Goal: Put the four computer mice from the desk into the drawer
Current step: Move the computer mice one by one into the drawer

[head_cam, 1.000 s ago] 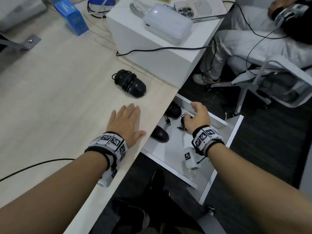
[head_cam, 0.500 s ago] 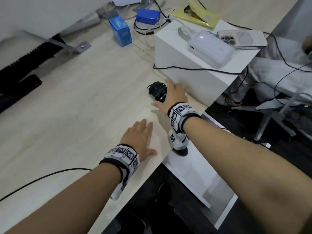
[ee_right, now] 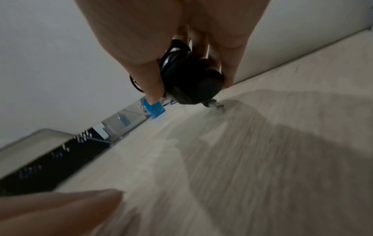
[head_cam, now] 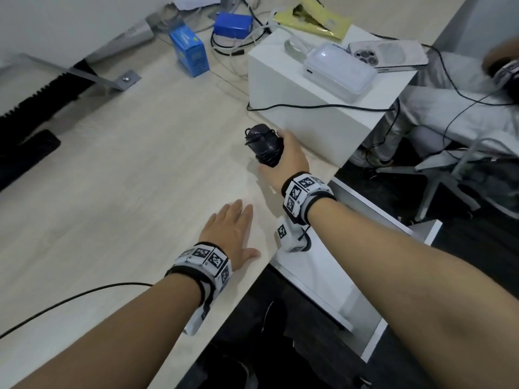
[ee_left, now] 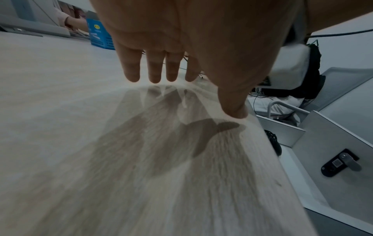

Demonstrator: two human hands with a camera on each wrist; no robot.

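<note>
A black mouse (head_cam: 264,146) with its cord wound round it hangs just above the light wood desk (head_cam: 126,178), beside a white box. My right hand (head_cam: 280,158) grips it between thumb and fingers. The right wrist view shows the mouse (ee_right: 193,83) in that grip, its plug (ee_right: 215,105) dangling at the desk surface. My left hand (head_cam: 241,228) lies flat and empty on the desk near its front edge, fingers straight (ee_left: 155,71). The white drawer (head_cam: 323,279) stands open below the desk edge; my right arm hides most of it. One black mouse (ee_left: 273,142) shows inside it.
The white box (head_cam: 309,108) carries a power bank and a phone, with a black cable across its front. A blue carton (head_cam: 189,54) and more cables sit at the back. Another person sits on a chair (head_cam: 463,164) at the right.
My right hand came up out of the drawer, crossed to the desk, closed round the last mouse and lifted it. The left hand stayed flat on the desk.
</note>
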